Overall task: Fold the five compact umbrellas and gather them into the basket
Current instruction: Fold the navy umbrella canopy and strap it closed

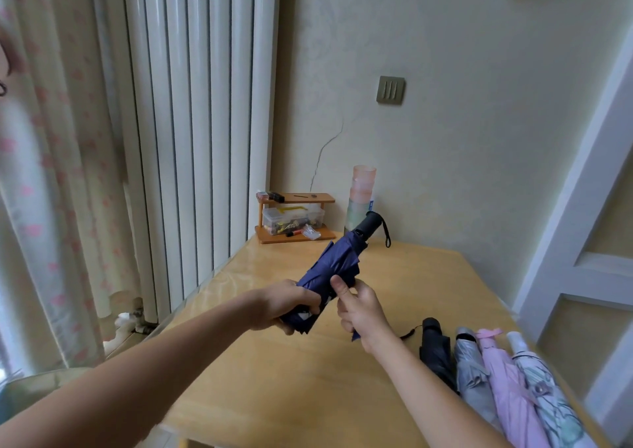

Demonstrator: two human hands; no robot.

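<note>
Fingers [310,301] of the left hand [291,305] are curled tight round the tip end of the navy umbrella [334,262], holding it in the air above the counter [274,379]. It slants up and away from the person, its black handle [370,223] at the far end with a wrist strap [386,233] dangling from it. Just beside the left hand, the right hand [359,310] is closed on the same umbrella: its thumb stands up against the loosely gathered canopy, its other fingers are curled, and a strip of navy fabric pokes out below the fist. Near the counter's right edge four more compact umbrellas lie side by side, touching: a black umbrella [436,351], a grey umbrella [471,375], a pink umbrella [503,379] and a white patterned umbrella [544,399]. At the far corner against the wall stand a small wooden rack [296,199] with a clear plastic box [291,219] in it, and a stack of cups [361,194]. A white radiator [191,104] and a flowered curtain [41,173] are on the left.
</note>
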